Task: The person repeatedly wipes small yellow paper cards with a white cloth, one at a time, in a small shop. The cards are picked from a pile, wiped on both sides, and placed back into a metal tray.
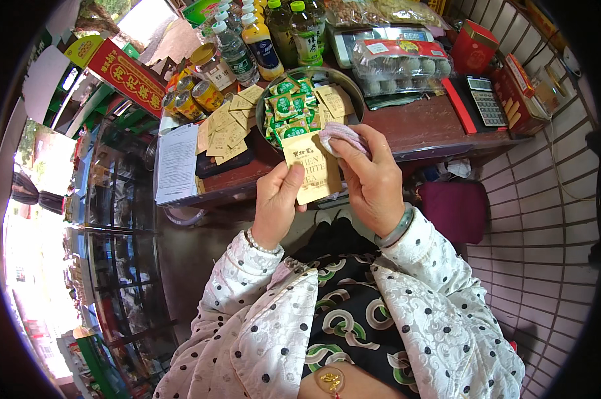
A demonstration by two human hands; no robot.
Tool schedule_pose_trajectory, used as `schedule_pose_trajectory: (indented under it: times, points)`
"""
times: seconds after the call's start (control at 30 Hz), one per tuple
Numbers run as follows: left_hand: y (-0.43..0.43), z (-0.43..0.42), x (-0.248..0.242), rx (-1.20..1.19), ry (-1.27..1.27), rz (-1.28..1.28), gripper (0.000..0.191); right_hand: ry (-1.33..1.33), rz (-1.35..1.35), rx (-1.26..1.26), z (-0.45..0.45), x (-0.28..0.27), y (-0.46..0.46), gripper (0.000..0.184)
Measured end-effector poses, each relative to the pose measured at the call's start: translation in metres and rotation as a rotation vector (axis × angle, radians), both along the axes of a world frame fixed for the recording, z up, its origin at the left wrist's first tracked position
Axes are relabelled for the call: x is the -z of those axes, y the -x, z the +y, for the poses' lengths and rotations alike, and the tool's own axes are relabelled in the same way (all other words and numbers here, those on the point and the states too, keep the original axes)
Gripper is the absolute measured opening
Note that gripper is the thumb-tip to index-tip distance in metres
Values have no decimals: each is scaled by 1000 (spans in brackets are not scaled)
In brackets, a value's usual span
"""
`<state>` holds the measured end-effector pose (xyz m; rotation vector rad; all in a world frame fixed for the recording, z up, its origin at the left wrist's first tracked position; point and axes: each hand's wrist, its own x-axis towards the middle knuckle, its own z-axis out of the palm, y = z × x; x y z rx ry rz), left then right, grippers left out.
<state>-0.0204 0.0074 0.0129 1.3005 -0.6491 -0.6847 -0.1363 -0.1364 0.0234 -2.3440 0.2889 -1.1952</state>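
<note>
My left hand [276, 199] grips the lower left edge of a tan paper sachet [311, 172] printed with "White Tea". A folded pinkish cloth [344, 137] is pinched in my right hand [371, 179], touching the sachet's upper right corner. Just beyond my hands, a round metal bowl [361, 95] contains green-and-white packets [286, 107] and more tan sachets [335, 101]. Left of the bowl, several tan sachets [224, 130] lie in a loose pile, partly over a dark flat object [228, 160].
Beverage bottles [308, 37] stand behind the bowl, with a lidded jar [211, 65] and yellow cans [208, 95] to the left. Printed papers [176, 162] lie at the table's left edge. Right are plastic egg cartons [402, 65] and a calculator [485, 99]. A purple stool [452, 212] stands below.
</note>
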Motion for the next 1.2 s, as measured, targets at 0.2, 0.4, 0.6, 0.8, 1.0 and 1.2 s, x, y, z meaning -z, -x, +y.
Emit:
schedule_pose_trajectory:
  times: [0.2,0.4,0.6,0.8,1.0,1.2]
  points:
    - [14,-27,-15,-42,135,214,42,22,3,-30,5,1,7,47]
    - [31,-45,-20,-54,249,579,43,120,1,-71,-2,3,15,46]
    - [28,-55,-20,69,356,504,44,247,14,-76,-7,8,23,32]
    - [23,-59,-16,-5,420,443,47,-30,-6,28,-30,14,32,34]
    - [38,-68,-13,-40,374,472,42,-51,-138,-18,-29,1,24,47]
    - [41,-68,-8,-25,437,537,38,-40,25,-59,-24,3,30,39]
